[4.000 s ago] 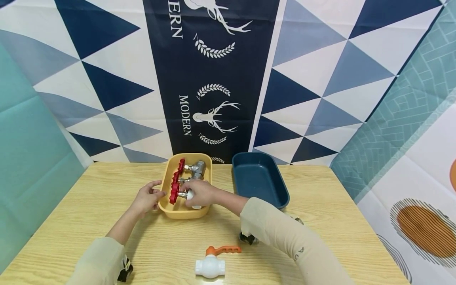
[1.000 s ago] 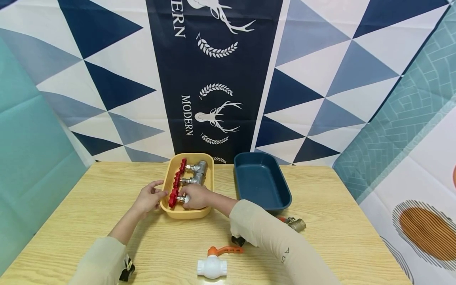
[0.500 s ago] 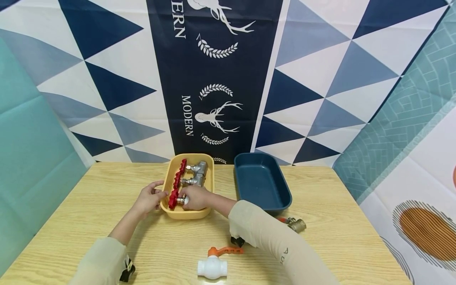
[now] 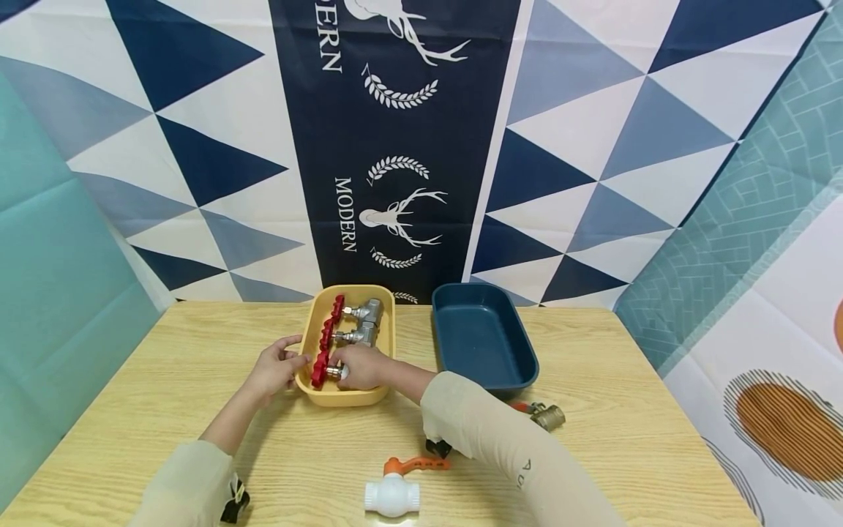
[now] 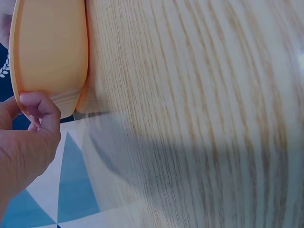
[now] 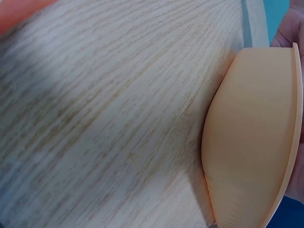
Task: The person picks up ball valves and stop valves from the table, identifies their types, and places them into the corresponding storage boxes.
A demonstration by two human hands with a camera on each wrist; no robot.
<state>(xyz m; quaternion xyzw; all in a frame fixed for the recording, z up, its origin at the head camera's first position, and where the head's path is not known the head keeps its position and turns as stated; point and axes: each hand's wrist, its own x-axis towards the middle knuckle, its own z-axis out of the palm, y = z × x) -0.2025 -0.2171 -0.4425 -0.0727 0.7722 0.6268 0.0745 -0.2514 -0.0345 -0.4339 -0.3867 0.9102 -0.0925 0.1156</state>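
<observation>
Grips red-wheeled valve [image 4: 320, 370] with right hand [image 4: 365, 366] in near end of yellow tray [image 4: 342, 399].
Points wheel left; pinches tray's left side with left hand [image 4: 273, 369].

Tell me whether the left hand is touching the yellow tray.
Touching. The left wrist view shows the left hand gripping the yellow tray at its rim.

Your yellow tray [image 4: 342, 397] sits flat on its base, long sides running six to twelve o'clock, your left hand [image 4: 273, 369] pinching its rim near eight o'clock. Toward the tray's six o'clock, your right hand [image 4: 361, 364] holds a white valve [image 4: 345, 372], body mostly hidden, red handwheel facing nine o'clock. Two silver-grey metal valves [image 4: 369, 312] lie beyond it toward twelve, their red handwheels also facing nine.
</observation>
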